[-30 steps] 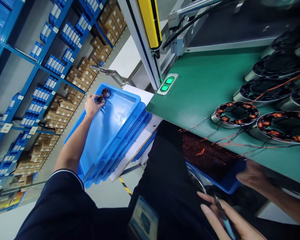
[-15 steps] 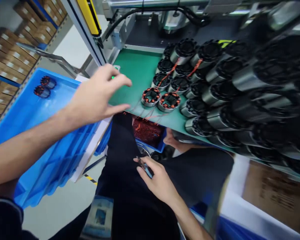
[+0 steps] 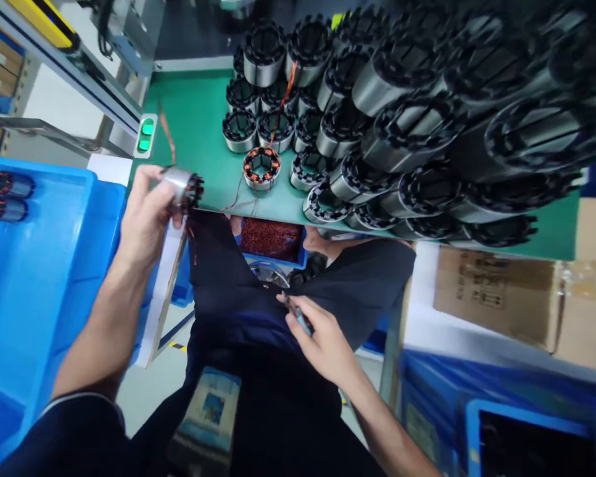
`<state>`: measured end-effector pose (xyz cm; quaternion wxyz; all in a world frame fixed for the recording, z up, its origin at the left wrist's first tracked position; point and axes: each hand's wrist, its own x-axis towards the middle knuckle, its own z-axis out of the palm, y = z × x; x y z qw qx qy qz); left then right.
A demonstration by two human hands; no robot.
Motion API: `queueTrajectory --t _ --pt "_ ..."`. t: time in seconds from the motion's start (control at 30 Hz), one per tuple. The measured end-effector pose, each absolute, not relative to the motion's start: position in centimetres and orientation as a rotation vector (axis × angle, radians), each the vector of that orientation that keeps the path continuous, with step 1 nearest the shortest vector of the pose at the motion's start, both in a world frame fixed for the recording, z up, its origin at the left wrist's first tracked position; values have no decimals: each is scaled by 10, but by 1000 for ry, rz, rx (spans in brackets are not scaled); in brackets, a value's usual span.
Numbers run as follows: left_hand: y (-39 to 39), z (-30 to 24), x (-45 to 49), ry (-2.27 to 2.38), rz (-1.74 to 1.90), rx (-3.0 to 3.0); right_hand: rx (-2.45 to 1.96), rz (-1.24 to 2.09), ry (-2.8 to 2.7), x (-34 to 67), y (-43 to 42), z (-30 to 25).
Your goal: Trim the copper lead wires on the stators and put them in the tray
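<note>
Left hand [image 3: 146, 218] has its grip clamped round a wound stator [image 3: 183, 187], held up in the air just off the near left edge of the green worktop [image 3: 198, 126]. Right hand [image 3: 322, 344] sits low by the lap, grip closed on a small cutter tool [image 3: 298, 320]. One more copper-wound stator [image 3: 261, 167] sits on the worktop beside a big crowd of unwound stator cores [image 3: 377, 99]. Two finished ones [image 3: 7, 195] lie in the blue tray [image 3: 40, 278] on the left.
</note>
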<state>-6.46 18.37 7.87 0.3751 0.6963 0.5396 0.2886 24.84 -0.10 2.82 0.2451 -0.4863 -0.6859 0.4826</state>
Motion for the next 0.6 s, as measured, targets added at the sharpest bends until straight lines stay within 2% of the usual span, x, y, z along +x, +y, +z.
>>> queueTrajectory --t 0.1,0.27,0.33,0.5,0.6 --pt "138 70 -73 1321 744 1609 -1293 1343 -1795 244 11 34" --pt "54 58 -81 965 1049 1069 -1184 1269 -1652 221 47 62" --pt "39 61 -74 970 1021 1201 -1145 1197 -1625 206 64 78" --pt "42 75 -59 1097 887 1996 -1100 1022 -1706 173 94 112" --pt "46 70 -59 1037 1021 1910 -1121 1076 -1585 168 94 110"
